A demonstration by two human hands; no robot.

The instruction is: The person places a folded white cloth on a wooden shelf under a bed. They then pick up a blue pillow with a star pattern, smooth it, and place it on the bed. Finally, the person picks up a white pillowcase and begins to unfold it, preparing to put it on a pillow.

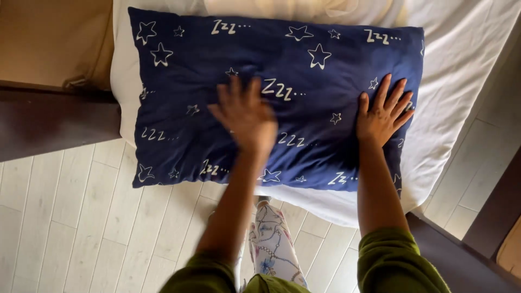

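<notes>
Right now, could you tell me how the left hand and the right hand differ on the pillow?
The left hand is motion-blurred near the middle of the blue pillow; the right hand is sharp and lies near the pillow's right end. The right hand's fingers are spread flat, while the left hand's are closer together. Both are open, palm down, with green sleeves pushed up.

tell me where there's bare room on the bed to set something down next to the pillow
Bare white sheet lies right of the navy pillow, toward the bed's edge, and a narrow strip shows below it. The pillow's left end is free. The middle and right are crowded: left hand and right hand lie flat there.
</notes>
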